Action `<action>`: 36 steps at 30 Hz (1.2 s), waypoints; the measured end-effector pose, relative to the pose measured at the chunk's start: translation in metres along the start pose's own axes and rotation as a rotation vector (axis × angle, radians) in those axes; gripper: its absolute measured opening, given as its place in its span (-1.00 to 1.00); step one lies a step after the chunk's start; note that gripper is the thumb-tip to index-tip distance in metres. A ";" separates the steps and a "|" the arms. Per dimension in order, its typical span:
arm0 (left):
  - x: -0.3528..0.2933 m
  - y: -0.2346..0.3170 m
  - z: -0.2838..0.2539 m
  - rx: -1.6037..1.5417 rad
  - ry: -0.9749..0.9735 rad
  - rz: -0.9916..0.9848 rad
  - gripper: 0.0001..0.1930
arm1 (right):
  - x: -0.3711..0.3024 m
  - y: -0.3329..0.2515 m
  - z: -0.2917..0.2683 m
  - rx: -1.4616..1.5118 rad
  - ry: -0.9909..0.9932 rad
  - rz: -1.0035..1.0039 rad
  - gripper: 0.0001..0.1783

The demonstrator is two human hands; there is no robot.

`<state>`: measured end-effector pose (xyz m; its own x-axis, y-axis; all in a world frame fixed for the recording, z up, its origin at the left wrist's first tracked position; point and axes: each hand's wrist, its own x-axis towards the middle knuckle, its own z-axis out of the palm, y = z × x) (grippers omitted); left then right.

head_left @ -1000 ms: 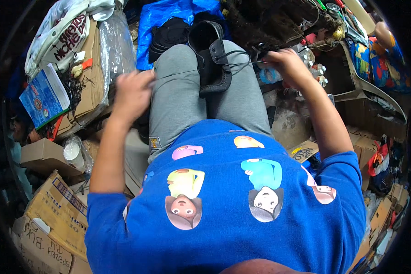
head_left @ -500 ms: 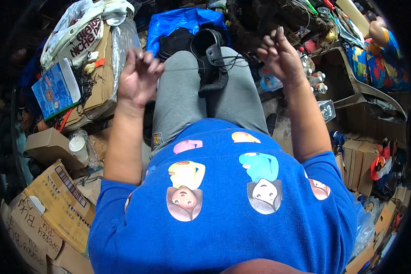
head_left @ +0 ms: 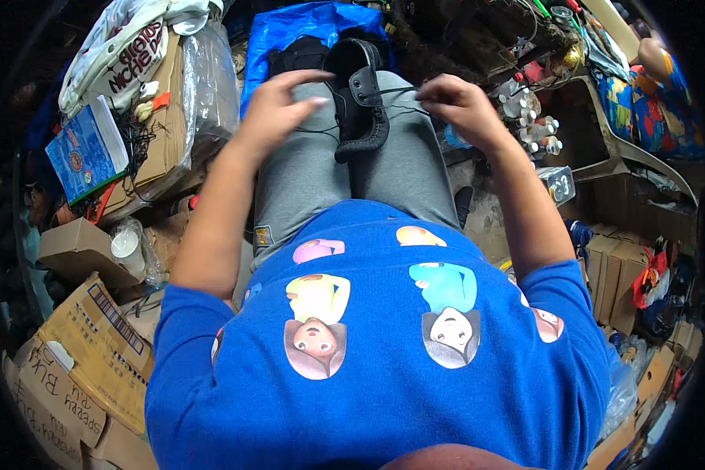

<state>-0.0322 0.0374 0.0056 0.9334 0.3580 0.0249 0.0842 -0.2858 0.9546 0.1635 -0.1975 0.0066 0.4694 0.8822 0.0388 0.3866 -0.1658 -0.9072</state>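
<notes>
Workpiece position: the shoe (head_left: 362,106) lies at the upper centre of the frame, over the gap between the knees of the grey trousers (head_left: 305,176). Its opening is at the upper end, and an eyelet flap shows beside it. A blue sheet (head_left: 290,25) lies behind it.

Change of state: one second ago the hands stood wide apart, with the cord (head_left: 399,90) running out to both sides of the shoe. Half a second ago they were raised, fingers spread. Both have now come in toward the shoe, one on each side, while the shoe has kept its place.

Left hand (head_left: 272,117): upper left of centre, over the knee. Thumb and fingers are parted toward the shoe and nothing shows between them; treat it as released.

Right hand (head_left: 466,110): upper right of centre. The fingertips are drawn together where the cord reaches them from the flap; it appears to grasp the cord.

Cord condition: slack strands lie on both thighs. Whether the cord passes through an eyelet cannot be told at this scale.

Significance: the outward spread appears to be over, and handling seems to have returned to the cord close to the shoe. The loose strands suggest the work is unfinished.
</notes>
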 end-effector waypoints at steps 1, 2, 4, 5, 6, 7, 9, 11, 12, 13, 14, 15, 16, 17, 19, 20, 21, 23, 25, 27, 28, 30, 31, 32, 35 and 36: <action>0.013 -0.003 0.015 0.062 -0.080 -0.008 -0.59 | 0.011 0.001 0.008 -0.064 -0.032 -0.072 -0.83; 0.024 -0.006 0.027 0.056 -0.082 -0.008 -0.59 | 0.019 0.002 0.013 -0.146 -0.047 -0.098 -0.85; 0.039 -0.007 0.039 0.130 -0.143 0.067 -0.59 | 0.026 0.000 0.017 -0.163 -0.083 -0.084 -0.85; 0.043 -0.009 0.039 0.129 -0.140 0.064 -0.59 | 0.029 0.000 0.017 -0.178 -0.116 -0.071 -0.84; 0.046 -0.007 0.038 0.185 -0.159 0.096 -0.59 | 0.029 0.003 0.015 -0.209 -0.136 -0.092 -0.82; 0.049 -0.006 0.037 0.242 -0.177 0.127 -0.59 | 0.029 0.005 0.014 -0.207 -0.142 -0.089 -0.82; 0.053 -0.017 0.038 0.103 -0.223 0.023 -0.59 | 0.030 0.007 0.012 -0.219 -0.151 -0.074 -0.85; 0.055 -0.017 0.037 0.126 -0.316 0.100 -0.70 | 0.029 0.007 0.014 -0.198 -0.173 -0.091 -0.82; 0.055 -0.015 0.038 0.122 -0.314 0.096 -0.70 | 0.029 0.006 0.014 -0.178 -0.190 -0.112 -0.80; 0.055 -0.012 0.039 0.108 -0.342 0.079 -0.74 | 0.028 0.008 0.015 -0.178 -0.196 -0.109 -0.80; 0.055 -0.010 0.039 0.093 -0.370 0.062 -0.78 | 0.026 0.011 0.017 -0.170 -0.174 -0.117 -0.79; 0.054 -0.008 0.037 0.088 -0.366 0.058 -0.78 | 0.024 0.013 0.019 -0.163 -0.153 -0.127 -0.79; 0.053 -0.006 0.034 0.101 -0.415 0.061 -0.77 | 0.021 0.014 0.021 -0.167 -0.102 -0.166 -0.80; 0.052 -0.004 0.032 0.114 -0.466 0.064 -0.76 | 0.017 0.014 0.022 -0.169 -0.108 -0.165 -0.80; 0.049 0.006 0.028 0.143 -0.496 0.051 -0.74 | 0.010 0.011 0.025 -0.233 -0.049 -0.196 -0.81; 0.047 0.007 0.028 0.178 -0.530 0.041 -0.71 | 0.007 0.010 0.025 -0.300 -0.039 -0.216 -0.80; 0.048 0.006 0.027 0.175 -0.529 0.040 -0.71 | 0.006 0.007 0.026 -0.301 -0.042 -0.215 -0.80; 0.050 0.003 0.027 0.271 -0.581 0.096 -0.68 | 0.004 0.000 0.025 -0.405 -0.032 -0.301 -0.80; 0.051 0.004 0.029 0.283 -0.593 0.092 -0.70 | 0.003 -0.015 0.024 -0.556 -0.073 -0.358 -0.84; 0.055 0.007 0.031 0.300 -0.622 0.089 -0.72 | 0.006 -0.030 0.022 -0.703 -0.102 -0.402 -0.87; 0.054 0.008 0.030 0.313 -0.602 0.118 -0.75 | 0.006 -0.039 0.024 -0.862 -0.156 -0.486 -0.90; 0.054 -0.003 0.028 0.317 -0.545 0.158 -0.84 | 0.014 -0.059 0.034 -1.139 -0.313 -0.560 -0.90; 0.056 0.006 0.031 0.328 -0.513 0.086 -0.83 | 0.019 -0.060 0.037 -1.175 -0.344 -0.518 -0.89; 0.060 0.002 0.034 0.382 -0.491 0.069 -0.82 | 0.021 -0.057 0.044 -1.207 -0.331 -0.507 -0.89; 0.073 -0.007 0.036 0.329 -0.461 0.017 -0.76 | 0.022 -0.046 0.044 -1.167 -0.267 -0.513 -0.88; 0.074 -0.009 0.036 0.224 -0.464 -0.040 -0.72 | 0.023 -0.045 0.042 -1.071 -0.222 -0.528 -0.88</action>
<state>0.0488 0.0349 -0.0118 0.9801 -0.0451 -0.1934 0.1483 -0.4817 0.8637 0.1237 -0.1514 0.0310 -0.0500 0.9901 0.1309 0.9987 0.0494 0.0084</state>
